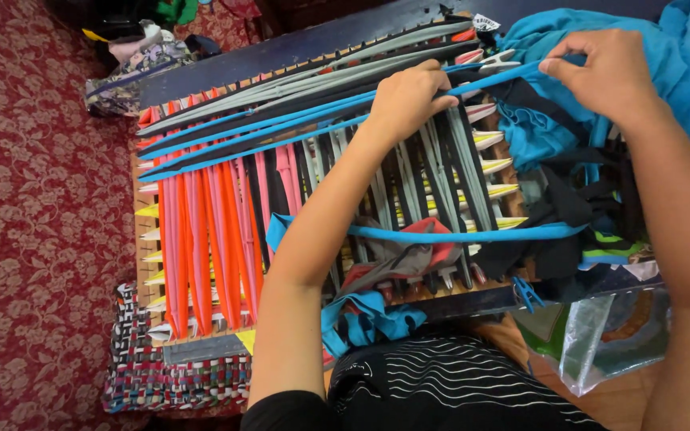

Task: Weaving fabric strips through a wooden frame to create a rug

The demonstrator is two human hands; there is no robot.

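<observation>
A wooden peg loom frame (147,239) lies before me, strung with orange, pink, grey and black fabric strips (201,247). My left hand (409,100) presses down on blue and grey strips stretched across the loom's upper part. My right hand (608,72) pinches a blue fabric strip (281,128) that runs leftward over the loom to its far corner. Another blue strip (457,234) crosses the lower part of the loom, passing around my left forearm.
A heap of blue fabric (680,64) and dark scraps (569,207) sits at the right. A woven rag mat (169,375) lies under the loom's near corner. A red patterned carpet (33,223) covers the floor at left. A clear plastic bag (600,343) lies lower right.
</observation>
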